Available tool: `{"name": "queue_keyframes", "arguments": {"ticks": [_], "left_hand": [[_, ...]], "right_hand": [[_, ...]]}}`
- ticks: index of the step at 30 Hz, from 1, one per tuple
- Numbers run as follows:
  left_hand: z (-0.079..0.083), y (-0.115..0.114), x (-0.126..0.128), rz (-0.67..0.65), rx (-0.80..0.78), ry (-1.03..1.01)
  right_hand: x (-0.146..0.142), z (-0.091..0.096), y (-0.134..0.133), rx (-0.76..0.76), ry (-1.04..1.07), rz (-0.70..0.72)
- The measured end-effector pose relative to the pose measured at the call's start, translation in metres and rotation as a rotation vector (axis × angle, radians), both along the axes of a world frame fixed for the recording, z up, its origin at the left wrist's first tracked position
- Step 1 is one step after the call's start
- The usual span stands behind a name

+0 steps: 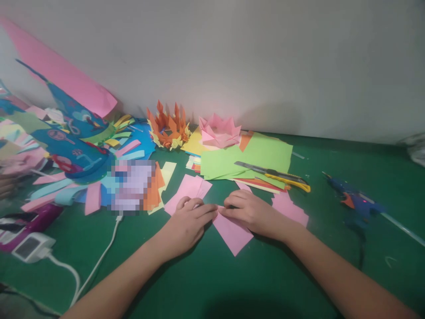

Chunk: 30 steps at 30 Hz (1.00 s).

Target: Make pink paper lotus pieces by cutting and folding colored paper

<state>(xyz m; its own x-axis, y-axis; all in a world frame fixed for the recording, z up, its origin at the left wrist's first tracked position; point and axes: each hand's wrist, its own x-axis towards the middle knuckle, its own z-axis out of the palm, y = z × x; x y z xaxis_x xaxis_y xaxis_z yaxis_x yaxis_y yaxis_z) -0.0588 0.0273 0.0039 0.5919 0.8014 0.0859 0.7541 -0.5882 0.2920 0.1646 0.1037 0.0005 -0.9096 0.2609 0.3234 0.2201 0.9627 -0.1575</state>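
A sheet of pink paper [233, 232] lies slanted on the green table, its upper end under my fingers. My left hand [191, 219] pinches the top edge of that sheet. Right beside it, my right hand [250, 212] has its fingertips closed on the same edge, nearly touching the left fingertips. Whether the edge is folded there is hidden by the fingers. More pink sheets [186, 188] lie behind my left hand, and another pink pile [290, 208] sits partly under my right forearm.
Behind my hands, a yellow utility knife [275, 175] rests on green paper [222, 161]. An orange paper crown [169, 126] and a pink one [220, 130] stand by the wall. A blue glue gun [355, 199] lies right; blue cone hats [76, 155] and a white cable [108, 252] are left.
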Motion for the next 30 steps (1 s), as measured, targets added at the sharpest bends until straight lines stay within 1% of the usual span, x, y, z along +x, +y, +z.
{"name": "queue_keyframes", "arguments": {"ticks": [6, 15, 24, 30], "left_hand": [[0.001, -0.001, 0.000, 0.002, -0.014, 0.002], [-0.001, -0.002, 0.002, 0.001, 0.019, 0.005], [-0.003, -0.002, 0.004, 0.023, 0.021, -0.023], [-0.005, -0.004, 0.005, 0.047, 0.023, -0.026]], "right_hand": [[-0.001, 0.001, -0.001, -0.003, -0.016, 0.010], [-0.003, 0.005, -0.004, -0.014, -0.026, -0.019], [-0.001, -0.004, -0.003, -0.016, 0.026, -0.068], [0.006, 0.006, -0.001, -0.098, 0.041, -0.112]]}}
